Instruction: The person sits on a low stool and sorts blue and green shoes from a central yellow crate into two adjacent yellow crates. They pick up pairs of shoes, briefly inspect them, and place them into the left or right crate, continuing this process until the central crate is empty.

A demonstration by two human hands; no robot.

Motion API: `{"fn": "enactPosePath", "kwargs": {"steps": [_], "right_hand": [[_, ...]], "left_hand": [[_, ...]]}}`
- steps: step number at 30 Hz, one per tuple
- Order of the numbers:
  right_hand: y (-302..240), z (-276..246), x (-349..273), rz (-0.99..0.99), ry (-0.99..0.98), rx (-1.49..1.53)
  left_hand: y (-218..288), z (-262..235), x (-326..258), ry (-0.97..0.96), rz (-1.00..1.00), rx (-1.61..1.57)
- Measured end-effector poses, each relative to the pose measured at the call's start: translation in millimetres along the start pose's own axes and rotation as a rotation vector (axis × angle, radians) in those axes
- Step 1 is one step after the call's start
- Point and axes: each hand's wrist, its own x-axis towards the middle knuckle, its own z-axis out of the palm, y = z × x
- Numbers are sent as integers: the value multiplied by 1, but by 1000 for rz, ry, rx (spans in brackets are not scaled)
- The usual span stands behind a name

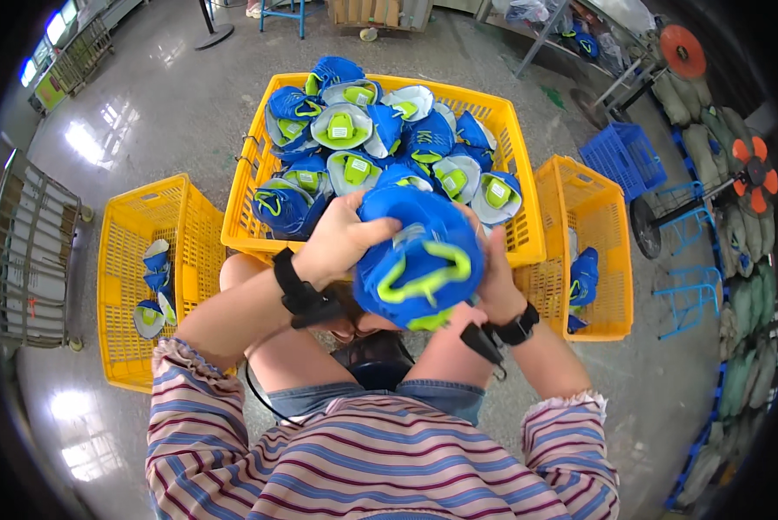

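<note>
- The person sits with bare knees over a grey polished floor (172, 113), both hands raised at the middle of the view.
- The left hand (341, 238) is clamped over the top left of a blue shoe upper (419, 260), fingers curled onto the fabric.
- The right hand (493, 273) grips the same shoe upper from its right side, at about 3 o'clock of the piece; the fingers are partly hidden behind the fabric.
- The blue shoe upper has lime-green trim looping across its front and is held in the air just above the lap, in front of the near rim of the big crate.
- Each wrist wears a black strap with a small black device on it.
- At 12 o'clock from the hands stands a large yellow crate (506, 130), heaped with more blue and lime shoe uppers (354, 147), many showing pale grey insides.
- At 9 o'clock sits a second yellow crate (124, 251) holding only a few blue uppers (155, 290) along its right side.
- At 3 o'clock a third yellow crate (601, 225) touches the big one; 1 blue upper (584, 277) shows in it.
- A small blue crate (627, 156) stands at 2 o'clock, beyond the third yellow crate.
- A wire rack (29, 251) stands at the far left edge.
- Grey-green sacks (727, 147) are stacked along the right edge, with orange-bladed fans (753, 173) in front of them.
</note>
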Motion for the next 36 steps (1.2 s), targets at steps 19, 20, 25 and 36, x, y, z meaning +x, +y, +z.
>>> {"fn": "enactPosePath", "kwargs": {"steps": [19,20,25,36], "right_hand": [[-217,-334,-183,-145,1140,-1460],[-214,-332,-162,-94,1174,-1724],[-175,-314,-23,14,613,-1502],[-69,-124,73,-27,-251,-1603]], "left_hand": [[62,-400,-194,1266,-42,1110],[59,-404,-193,1258,-5,1262],[78,-362,-10,691,311,1703],[27,-204,288,293,-3,1907]]}}
